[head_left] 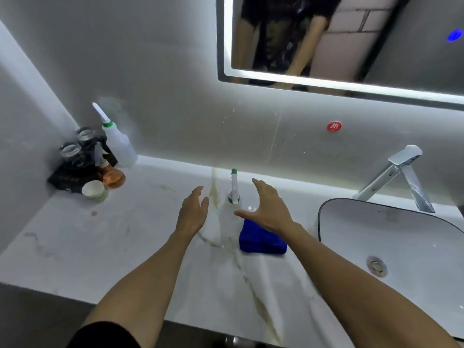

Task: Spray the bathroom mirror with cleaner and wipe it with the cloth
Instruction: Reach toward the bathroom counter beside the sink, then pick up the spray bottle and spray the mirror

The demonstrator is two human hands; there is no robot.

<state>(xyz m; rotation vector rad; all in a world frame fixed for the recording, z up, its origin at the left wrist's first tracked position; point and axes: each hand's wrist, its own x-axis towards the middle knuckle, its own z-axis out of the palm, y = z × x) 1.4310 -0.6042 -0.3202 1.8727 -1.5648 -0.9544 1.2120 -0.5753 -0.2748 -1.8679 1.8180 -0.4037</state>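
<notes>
Head view, red sticker reading 热, spray bottle

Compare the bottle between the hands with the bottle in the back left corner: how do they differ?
The near bottle stands on the counter between the left hand and right hand, beside the blue cloth; the corner bottle stands against the wall by the glasses. The near bottle's nozzle looks upright, the corner bottle's tilted. Both are white with green collars.

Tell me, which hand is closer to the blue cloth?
The right hand. It hovers open just above the blue cloth's far edge. The left hand is also open but on the other side of the spray bottle, away from the cloth.
</notes>
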